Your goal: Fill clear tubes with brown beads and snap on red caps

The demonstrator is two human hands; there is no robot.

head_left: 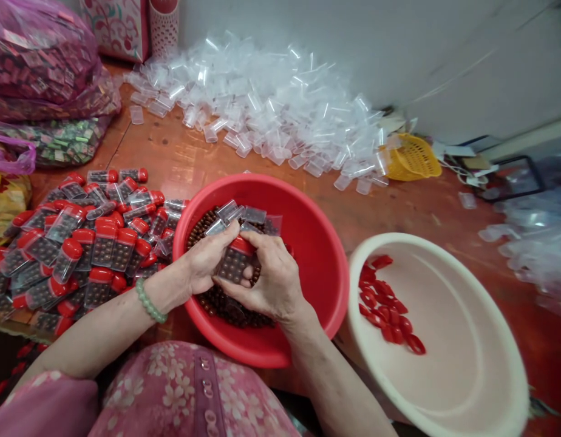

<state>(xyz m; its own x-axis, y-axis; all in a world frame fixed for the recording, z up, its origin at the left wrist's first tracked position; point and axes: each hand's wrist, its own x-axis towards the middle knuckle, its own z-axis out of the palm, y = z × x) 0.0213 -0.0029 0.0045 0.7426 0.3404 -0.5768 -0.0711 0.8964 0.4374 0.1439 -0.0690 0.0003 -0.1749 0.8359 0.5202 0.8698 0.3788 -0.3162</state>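
Over a red basin (pixel 323 267), both hands close around one clear plastic container (pixel 234 265) filled with small dark brown balls and topped by a red cap. My left hand (pixel 212 258) grips its left side, thumb up near the cap. From the right, my right hand (pixel 275 273) wraps it, with fingers at the cap and under the lower end. Brown balls (pixel 237 312) lie in the basin below, along with a few clear empty containers (pixel 254 214). The hands cover part of the balls.
Filled red-capped containers (pixel 105 243) are heaped at the left. Clear empty containers (pixel 262 103) form a big pile along the wall, beside a yellow basket (pixel 412 158). A cream basin (pixel 462 315) at the right holds red caps (pixel 387 309). Purple bags (pixel 44 67) sit at the upper left.
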